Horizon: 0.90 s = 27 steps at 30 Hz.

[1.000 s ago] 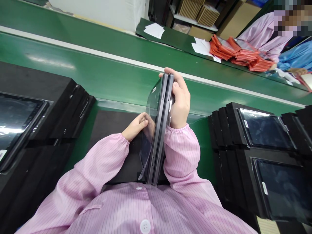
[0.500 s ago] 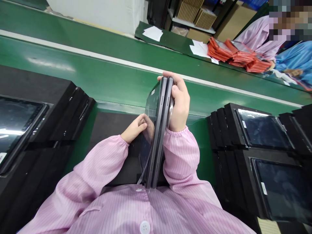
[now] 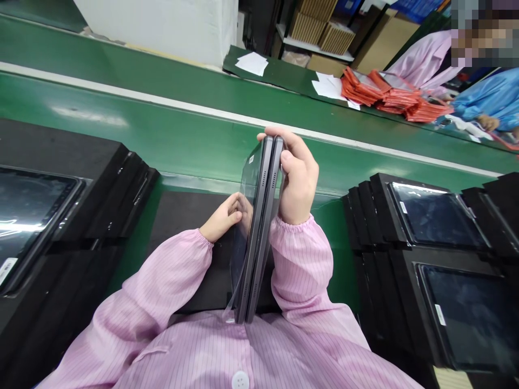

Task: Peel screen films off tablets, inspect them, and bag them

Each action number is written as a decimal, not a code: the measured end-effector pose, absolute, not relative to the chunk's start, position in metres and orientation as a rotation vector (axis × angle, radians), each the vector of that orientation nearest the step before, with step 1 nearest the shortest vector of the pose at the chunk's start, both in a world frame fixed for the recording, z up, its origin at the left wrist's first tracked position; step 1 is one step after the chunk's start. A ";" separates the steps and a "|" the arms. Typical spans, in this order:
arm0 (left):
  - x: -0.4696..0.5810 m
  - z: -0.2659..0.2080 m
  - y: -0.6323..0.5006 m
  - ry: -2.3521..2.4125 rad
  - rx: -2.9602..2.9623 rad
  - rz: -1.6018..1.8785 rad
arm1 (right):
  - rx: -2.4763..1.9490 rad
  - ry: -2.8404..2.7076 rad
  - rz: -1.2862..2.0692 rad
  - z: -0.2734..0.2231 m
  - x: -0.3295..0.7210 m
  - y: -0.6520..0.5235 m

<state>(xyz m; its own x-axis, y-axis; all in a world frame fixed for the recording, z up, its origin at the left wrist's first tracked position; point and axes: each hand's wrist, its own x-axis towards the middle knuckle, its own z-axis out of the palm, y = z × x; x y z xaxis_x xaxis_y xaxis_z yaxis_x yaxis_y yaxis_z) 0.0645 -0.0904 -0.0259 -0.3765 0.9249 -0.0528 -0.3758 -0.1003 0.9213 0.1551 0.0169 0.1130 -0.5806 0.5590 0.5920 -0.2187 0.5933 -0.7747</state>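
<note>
Two dark grey tablets [image 3: 254,237] stand on their long edges, face against back, tilted slightly in front of my chest. My right hand [image 3: 299,175] is closed round their far end, thumb on the right tablet and fingers over the top. My left hand [image 3: 226,215] is beside the left tablet's glossy screen, which mirrors it; the thumb is apart from the bent fingers, and their tips are at the glass. A loose clear film [image 3: 234,296] hangs at the near end of the left tablet. Beneath lies a flat black box [image 3: 174,216].
Stacked black boxes with tablets stand on the left [image 3: 89,140] and right [image 3: 383,210]. Beyond the green bench [image 3: 194,146] with its white strip lie white papers [image 3: 252,64] and orange-red packets [image 3: 399,97]. People in pink and blue sleeves [image 3: 486,92] are at the far right.
The two tablets and my right hand have shifted slightly left and toward me in view. My left hand stays beside the screen, nearly unmoved.
</note>
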 end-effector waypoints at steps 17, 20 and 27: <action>0.064 -0.022 -0.097 1.157 0.831 1.639 | -0.104 -1.852 1.084 0.118 0.166 0.015; 0.064 -0.023 -0.098 1.151 0.866 1.630 | -0.087 -1.865 1.085 0.119 0.169 0.015; 0.063 -0.024 -0.099 1.111 0.888 1.608 | 0.031 -1.811 1.178 0.127 0.175 0.016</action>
